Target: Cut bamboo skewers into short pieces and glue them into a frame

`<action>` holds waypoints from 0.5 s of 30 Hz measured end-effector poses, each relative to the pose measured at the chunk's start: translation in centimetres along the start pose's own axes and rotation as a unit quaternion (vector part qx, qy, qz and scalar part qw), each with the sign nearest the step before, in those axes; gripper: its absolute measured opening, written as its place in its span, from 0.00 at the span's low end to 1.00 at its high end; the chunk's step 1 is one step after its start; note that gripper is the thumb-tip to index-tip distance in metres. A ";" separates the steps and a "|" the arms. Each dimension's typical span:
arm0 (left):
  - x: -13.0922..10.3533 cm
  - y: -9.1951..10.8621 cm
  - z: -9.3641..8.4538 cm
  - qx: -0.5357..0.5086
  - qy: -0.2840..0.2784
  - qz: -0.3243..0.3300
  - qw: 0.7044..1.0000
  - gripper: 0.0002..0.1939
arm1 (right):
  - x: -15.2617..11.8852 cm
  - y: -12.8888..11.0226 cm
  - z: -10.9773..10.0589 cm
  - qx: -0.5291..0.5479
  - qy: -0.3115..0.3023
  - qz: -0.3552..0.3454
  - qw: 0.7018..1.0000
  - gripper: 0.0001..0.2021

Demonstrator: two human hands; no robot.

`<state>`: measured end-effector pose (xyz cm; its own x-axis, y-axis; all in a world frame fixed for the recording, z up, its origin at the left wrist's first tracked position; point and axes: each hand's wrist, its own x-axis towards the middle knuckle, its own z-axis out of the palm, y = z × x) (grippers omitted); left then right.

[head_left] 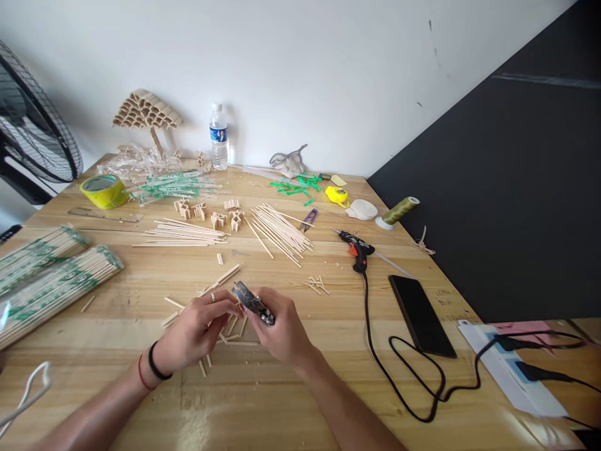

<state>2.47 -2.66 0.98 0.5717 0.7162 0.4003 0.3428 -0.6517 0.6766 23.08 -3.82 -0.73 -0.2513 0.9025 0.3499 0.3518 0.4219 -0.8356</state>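
Note:
My right hand [284, 326] is closed around a pair of pliers [253, 302] with a worn, dark grey head. The head points up and left, towards the fingertips of my left hand [200, 326]. Those fingers are pinched together on a thin wooden stick, of which only a sliver shows beside the pliers. Short cut stick pieces [239, 342] lie scattered on the table under and around both hands. Just beyond my left hand, a longer pair of sticks [220, 280] lies at a slant.
Loose sticks [282, 232] and small stick-built blocks [218, 219] lie further back. A black glue gun [357, 248] with its cord, a phone [422, 316] and a power strip [511, 369] are on the right. Packed sticks [61, 291] lie left; a water bottle [218, 141] stands behind.

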 end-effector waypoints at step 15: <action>-0.1 -0.9 -0.3 -0.037 -0.017 -0.021 0.999 0.13 | -0.4 -0.3 0.1 -0.002 0.064 0.027 0.998 0.06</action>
<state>1.87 -2.09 0.54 0.5833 0.7332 0.3495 0.3116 -0.5994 0.7373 22.98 -4.35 -0.71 -0.1148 0.9271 0.3567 0.3648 0.3733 -0.8530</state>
